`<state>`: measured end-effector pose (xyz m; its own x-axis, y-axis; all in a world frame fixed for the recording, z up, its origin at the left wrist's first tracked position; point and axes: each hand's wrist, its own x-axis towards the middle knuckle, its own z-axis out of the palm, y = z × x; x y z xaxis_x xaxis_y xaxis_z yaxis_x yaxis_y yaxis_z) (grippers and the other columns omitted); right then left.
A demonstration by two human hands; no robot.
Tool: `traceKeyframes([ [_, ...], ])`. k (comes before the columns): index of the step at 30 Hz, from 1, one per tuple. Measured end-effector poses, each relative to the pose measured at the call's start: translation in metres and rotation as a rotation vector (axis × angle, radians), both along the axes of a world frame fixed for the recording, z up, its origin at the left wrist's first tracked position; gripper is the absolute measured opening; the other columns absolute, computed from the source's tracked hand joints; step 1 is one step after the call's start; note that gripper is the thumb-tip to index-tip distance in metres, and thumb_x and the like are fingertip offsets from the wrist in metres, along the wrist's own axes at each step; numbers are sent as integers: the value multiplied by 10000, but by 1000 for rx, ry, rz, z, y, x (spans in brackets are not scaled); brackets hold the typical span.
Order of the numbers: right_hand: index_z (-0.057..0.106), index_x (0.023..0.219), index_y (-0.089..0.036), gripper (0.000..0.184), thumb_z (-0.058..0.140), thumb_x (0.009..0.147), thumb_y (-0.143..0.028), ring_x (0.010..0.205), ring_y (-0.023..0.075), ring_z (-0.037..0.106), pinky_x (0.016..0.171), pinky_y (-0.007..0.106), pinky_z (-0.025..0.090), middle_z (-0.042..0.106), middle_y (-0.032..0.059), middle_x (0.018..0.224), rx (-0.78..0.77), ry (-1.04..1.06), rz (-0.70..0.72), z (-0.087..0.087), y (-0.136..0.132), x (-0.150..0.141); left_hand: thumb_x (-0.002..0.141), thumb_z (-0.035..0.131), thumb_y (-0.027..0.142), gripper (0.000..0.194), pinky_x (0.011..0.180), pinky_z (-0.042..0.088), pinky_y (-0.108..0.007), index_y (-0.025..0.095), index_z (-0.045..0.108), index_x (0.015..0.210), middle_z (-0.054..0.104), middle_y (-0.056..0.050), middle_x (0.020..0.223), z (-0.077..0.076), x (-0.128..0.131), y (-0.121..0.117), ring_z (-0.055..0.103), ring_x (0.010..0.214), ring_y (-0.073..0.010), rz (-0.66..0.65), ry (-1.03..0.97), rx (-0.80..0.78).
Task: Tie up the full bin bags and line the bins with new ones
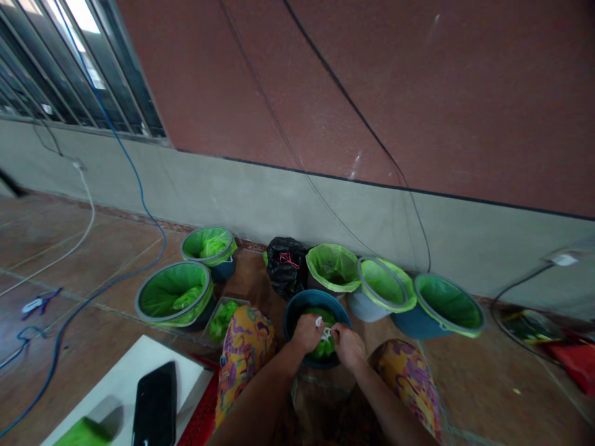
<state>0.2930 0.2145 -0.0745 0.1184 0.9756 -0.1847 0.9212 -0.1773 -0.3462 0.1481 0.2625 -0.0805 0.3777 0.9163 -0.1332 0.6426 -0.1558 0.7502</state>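
Observation:
My left hand (307,332) and my right hand (348,345) meet over a dark blue bin (294,310) with green plastic (321,348) inside, on the floor between my knees. Both hands are closed in a pinch on a small white string or tie (324,331) stretched between them. The fingertips partly hide it. My knees, in yellow and purple patterned cloth, flank the bin.
Several bins lined with green bags (174,297) (449,305) stand along the wall, with a knotted black bag (286,263) among them. A white board with a black phone (155,406) lies at lower left. Blue and white cables (139,192) cross the tiled floor.

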Motion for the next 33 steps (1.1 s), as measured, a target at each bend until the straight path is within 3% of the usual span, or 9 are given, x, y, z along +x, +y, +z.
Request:
traceKeyframes([
  [5, 682, 881, -203, 279, 412, 950, -201, 858, 187, 683, 683, 271, 379, 743, 78, 920, -57, -68, -44, -5, -2, 7, 898, 456, 207, 273, 851, 477, -340, 151, 719, 846, 723, -137, 905, 3, -5, 1, 666, 906, -243, 3, 200, 20],
  [10, 686, 873, -214, 304, 393, 955, -219, 841, 192, 686, 652, 269, 381, 741, 81, 868, -89, -88, -98, -12, -8, 13, 891, 439, 165, 294, 900, 474, -379, 107, 725, 922, 713, -199, 1002, -4, -7, 4, 662, 974, -283, -12, 270, -7],
  [17, 673, 841, -219, 267, 421, 927, -204, 788, 192, 682, 612, 271, 365, 733, 73, 819, -68, -54, -157, -16, -9, 8, 841, 484, 149, 247, 872, 503, -376, 114, 725, 880, 709, -166, 879, -8, -9, 6, 667, 903, -266, 37, 272, -56],
  [20, 661, 849, -211, 259, 414, 928, -202, 789, 182, 675, 640, 261, 377, 728, 62, 834, -29, -3, -119, -16, -9, 8, 760, 558, 113, 364, 944, 490, -342, 135, 702, 1094, 687, -154, 1103, -8, -10, 3, 650, 999, -244, -9, 179, -4],
  [23, 645, 867, -204, 245, 410, 933, -203, 834, 178, 669, 700, 256, 399, 728, 59, 893, 35, 86, -38, -15, -8, 3, 705, 644, 144, 538, 983, 476, -298, 192, 646, 1240, 637, -113, 1255, -8, -8, -3, 618, 1101, -231, -177, 2, 114],
  [27, 634, 878, -210, 234, 410, 944, -230, 855, 175, 664, 744, 253, 415, 723, 41, 892, 91, 186, -19, -13, -6, -5, 827, 590, 273, 231, 880, 503, -318, 190, 741, 980, 727, -89, 967, -10, -4, -9, 667, 953, -240, -301, 80, 138],
  [33, 634, 836, -218, 200, 451, 913, -240, 798, 181, 663, 715, 262, 421, 715, 28, 824, 116, 278, -63, -11, -5, -3, 920, 486, 310, 308, 808, 488, -296, 185, 764, 870, 748, -95, 880, -11, -2, -8, 678, 872, -220, -258, 206, 167],
])
